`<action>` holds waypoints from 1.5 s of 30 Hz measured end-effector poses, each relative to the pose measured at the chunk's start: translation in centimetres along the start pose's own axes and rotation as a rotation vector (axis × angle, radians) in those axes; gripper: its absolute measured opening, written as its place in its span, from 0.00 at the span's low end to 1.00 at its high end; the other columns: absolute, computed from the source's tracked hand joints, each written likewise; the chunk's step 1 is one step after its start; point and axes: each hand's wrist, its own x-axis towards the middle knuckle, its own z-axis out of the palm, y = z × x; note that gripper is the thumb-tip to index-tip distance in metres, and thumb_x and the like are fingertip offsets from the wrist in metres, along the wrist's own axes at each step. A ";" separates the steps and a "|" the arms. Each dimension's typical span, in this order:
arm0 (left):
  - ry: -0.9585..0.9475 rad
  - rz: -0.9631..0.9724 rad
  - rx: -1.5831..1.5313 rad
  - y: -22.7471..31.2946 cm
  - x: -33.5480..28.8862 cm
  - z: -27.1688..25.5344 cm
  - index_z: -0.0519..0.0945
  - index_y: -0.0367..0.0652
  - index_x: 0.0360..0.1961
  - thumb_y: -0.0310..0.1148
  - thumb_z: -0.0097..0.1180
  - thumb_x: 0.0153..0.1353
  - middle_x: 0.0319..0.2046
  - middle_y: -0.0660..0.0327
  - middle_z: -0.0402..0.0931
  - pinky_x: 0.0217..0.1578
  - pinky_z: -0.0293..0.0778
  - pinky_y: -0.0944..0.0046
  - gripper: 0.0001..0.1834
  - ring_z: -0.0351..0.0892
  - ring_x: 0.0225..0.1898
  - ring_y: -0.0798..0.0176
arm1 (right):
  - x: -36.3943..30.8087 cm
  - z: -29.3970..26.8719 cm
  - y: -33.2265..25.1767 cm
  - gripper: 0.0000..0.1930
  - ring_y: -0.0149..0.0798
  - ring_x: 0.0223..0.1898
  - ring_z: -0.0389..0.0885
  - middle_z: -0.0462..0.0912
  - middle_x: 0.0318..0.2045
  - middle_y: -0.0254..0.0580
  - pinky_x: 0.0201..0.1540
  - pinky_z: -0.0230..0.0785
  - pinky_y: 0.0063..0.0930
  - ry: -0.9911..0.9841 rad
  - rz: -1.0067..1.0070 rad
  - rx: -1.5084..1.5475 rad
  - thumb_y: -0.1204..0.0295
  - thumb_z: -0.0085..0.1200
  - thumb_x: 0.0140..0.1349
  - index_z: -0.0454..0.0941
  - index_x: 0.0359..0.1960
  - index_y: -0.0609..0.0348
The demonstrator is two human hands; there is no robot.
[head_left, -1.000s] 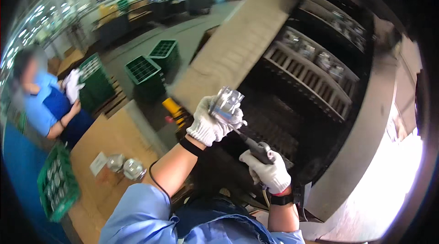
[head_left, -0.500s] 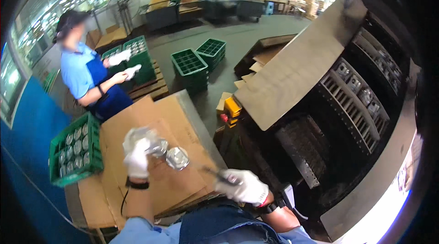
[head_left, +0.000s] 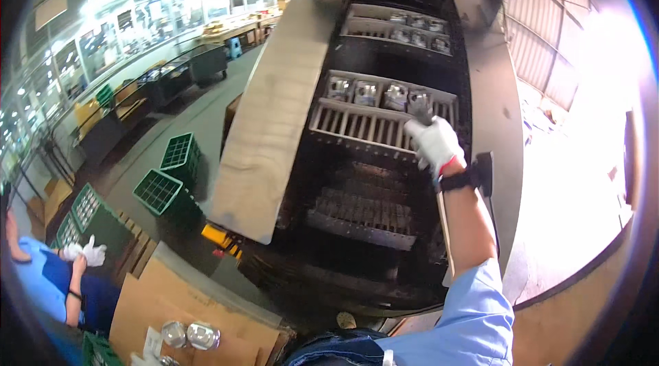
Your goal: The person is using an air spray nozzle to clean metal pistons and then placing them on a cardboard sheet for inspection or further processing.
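The right hand [head_left: 436, 145] wears a white fabric glove [head_left: 441, 141] with a narrow bright-red cuff edge [head_left: 449, 163]. Just beside the cuff, a broad black wristband [head_left: 458, 180] circles the wrist, with a flat, dark, box-shaped piece [head_left: 485, 171] on its outer side. A thin black cord [head_left: 497, 234] curves along the forearm's outer edge. A loose, creased, light-blue cloth short sleeve [head_left: 461, 319] covers the upper arm. Across the torso lies a dark navy-blue fabric garment [head_left: 336, 353], near a small white tab [head_left: 389, 358].
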 end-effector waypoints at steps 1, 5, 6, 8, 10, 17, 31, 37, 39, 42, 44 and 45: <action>0.298 0.355 0.047 1.3 0.9 -1.7 0.78 0.43 0.47 0.42 0.56 0.65 0.33 0.52 0.80 0.33 0.79 0.52 0.16 0.82 0.32 0.52 | 1.8 -2.8 2.0 0.21 0.41 0.23 0.82 0.83 0.23 0.48 0.33 0.76 0.37 0.151 -0.050 -0.096 0.57 0.56 0.60 0.81 0.39 0.67; 0.269 0.011 -1.201 12.4 9.0 -7.4 0.76 0.33 0.54 0.40 0.54 0.68 0.50 0.54 0.78 0.55 0.71 0.60 0.21 0.76 0.51 0.58 | 1.3 -6.1 4.1 0.15 0.37 0.16 0.77 0.78 0.16 0.40 0.22 0.70 0.32 -0.080 0.107 -0.133 0.60 0.56 0.61 0.79 0.26 0.62; 0.214 0.133 -1.287 16.1 9.5 -11.8 0.76 0.34 0.55 0.36 0.56 0.67 0.51 0.53 0.78 0.56 0.70 0.59 0.20 0.75 0.52 0.58 | 0.1 -7.4 3.7 0.15 0.36 0.15 0.76 0.77 0.15 0.39 0.20 0.69 0.30 -0.138 0.156 -0.122 0.61 0.56 0.61 0.78 0.26 0.61; 0.118 0.370 -1.501 24.4 10.7 -17.8 0.77 0.37 0.57 0.29 0.60 0.64 0.53 0.53 0.79 0.57 0.72 0.58 0.20 0.77 0.53 0.57 | -0.5 -8.3 4.8 0.14 0.34 0.14 0.75 0.77 0.15 0.38 0.19 0.67 0.29 -0.077 0.153 -0.037 0.61 0.56 0.61 0.78 0.25 0.60; 0.035 0.686 -1.647 35.0 10.2 -24.4 0.75 0.36 0.58 0.29 0.65 0.62 0.54 0.53 0.79 0.55 0.76 0.61 0.24 0.79 0.54 0.58 | 1.2 -10.8 11.4 0.15 0.31 0.14 0.74 0.77 0.15 0.37 0.19 0.67 0.28 0.174 0.046 -0.060 0.60 0.57 0.60 0.79 0.27 0.59; 0.554 1.137 -1.062 62.7 9.8 -38.4 0.67 0.37 0.63 0.46 0.64 0.58 0.57 0.38 0.71 0.61 0.69 0.46 0.37 0.72 0.59 0.37 | -0.7 -11.1 12.2 0.10 0.29 0.10 0.71 0.73 0.12 0.34 0.14 0.63 0.23 -0.166 0.358 0.326 0.67 0.60 0.58 0.80 0.26 0.61; 0.372 0.805 -1.540 70.0 7.7 -41.4 0.76 0.45 0.48 0.32 0.60 0.51 0.47 0.47 0.75 0.52 0.75 0.50 0.21 0.77 0.49 0.43 | 0.2 -11.8 11.6 0.10 0.29 0.11 0.72 0.75 0.13 0.35 0.13 0.64 0.26 -0.148 0.382 0.308 0.66 0.62 0.58 0.82 0.28 0.61; -1.669 0.191 -2.510 59.8 4.4 -38.6 0.81 0.34 0.34 0.43 0.40 0.61 0.25 0.50 0.78 0.42 0.80 0.40 0.22 0.81 0.29 0.45 | -3.5 -7.4 8.0 0.11 0.28 0.12 0.73 0.75 0.14 0.34 0.14 0.65 0.24 -0.295 0.334 0.377 0.65 0.64 0.60 0.80 0.32 0.61; -2.035 0.602 -2.605 57.4 4.4 -35.7 0.80 0.29 0.39 0.49 0.36 0.60 0.29 0.42 0.80 0.44 0.77 0.41 0.31 0.81 0.30 0.40 | -6.0 -4.5 5.7 0.11 0.27 0.12 0.73 0.75 0.14 0.33 0.14 0.65 0.22 -0.402 0.292 0.429 0.66 0.66 0.59 0.80 0.34 0.61; -2.046 0.046 -2.537 53.7 3.7 -33.7 0.79 0.28 0.42 0.49 0.37 0.59 0.32 0.42 0.79 0.46 0.78 0.41 0.31 0.81 0.31 0.40 | -8.4 -0.4 3.7 0.11 0.26 0.14 0.74 0.76 0.16 0.32 0.15 0.66 0.22 -0.606 0.280 0.442 0.65 0.65 0.60 0.81 0.33 0.59; -2.019 -0.059 -2.580 51.5 3.4 -32.2 0.78 0.28 0.45 0.48 0.39 0.61 0.34 0.41 0.79 0.45 0.79 0.42 0.31 0.82 0.32 0.41 | -9.7 1.9 3.5 0.10 0.26 0.14 0.73 0.77 0.16 0.32 0.15 0.65 0.21 -0.704 0.273 0.435 0.65 0.65 0.61 0.81 0.35 0.58; -1.961 -0.067 -2.618 50.4 3.6 -31.2 0.77 0.27 0.46 0.48 0.39 0.61 0.34 0.40 0.78 0.44 0.80 0.43 0.31 0.82 0.32 0.41 | -10.5 2.8 3.2 0.10 0.26 0.14 0.73 0.77 0.16 0.32 0.15 0.65 0.21 -0.732 0.268 0.425 0.65 0.65 0.61 0.81 0.35 0.58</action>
